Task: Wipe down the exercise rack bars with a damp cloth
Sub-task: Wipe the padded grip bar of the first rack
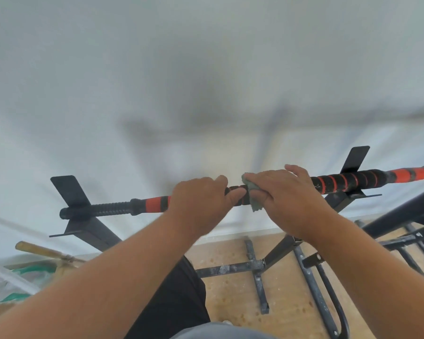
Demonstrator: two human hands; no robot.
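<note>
A black bar with orange grip bands [348,181] runs across the view, resting on two black bracket arms of the exercise rack [83,226]. My left hand [201,201] grips the bar left of its middle, thumb curled under it. Right beside it, my right hand [287,194] presses a grey-green cloth [256,203] over the bar, fingers curled round cloth and bar. The cloth's lower edge hangs below the bar. The bar's middle is hidden under both hands.
A white wall stands close behind the bar. Below, black rack base tubes [257,277] cross a tan floor. More black frame tubes [402,216] rise at the right. A wooden handle [42,250] and plastic bags [15,282] lie at the lower left.
</note>
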